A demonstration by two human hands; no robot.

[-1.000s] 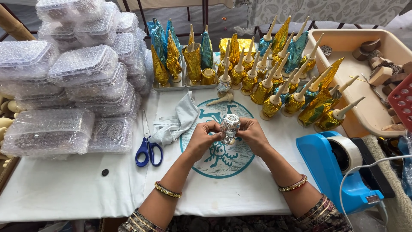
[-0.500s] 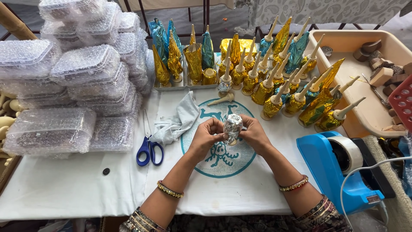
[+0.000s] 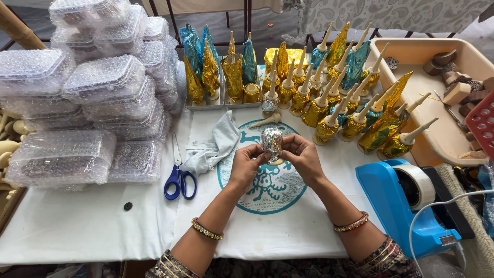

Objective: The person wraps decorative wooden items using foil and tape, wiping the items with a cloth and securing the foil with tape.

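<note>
A white cloth-covered table (image 3: 77,226) is crowded with wrapped goods. At its centre the left hand (image 3: 246,166) and right hand (image 3: 302,157) both clamp a silver foil-wrapped piece (image 3: 271,142), fingers pinching its sides. Blue scissors (image 3: 179,181) lie at nine o'clock of the hands, gold-wrapped cones (image 3: 329,110) at one o'clock, a blue tape dispenser (image 3: 399,206) at four o'clock.

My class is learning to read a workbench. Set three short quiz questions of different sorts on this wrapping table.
1. True or false: both hands hold the silver foil-wrapped piece.
2. Which lies nearest the left hand? A) blue-handled scissors B) blue tape dispenser C) beige tray
3. Fill in: the packs stacked on the left are wrapped in ____ wrap.

Key: 1 true, with the right hand too; 2 A; 3 bubble.
</note>
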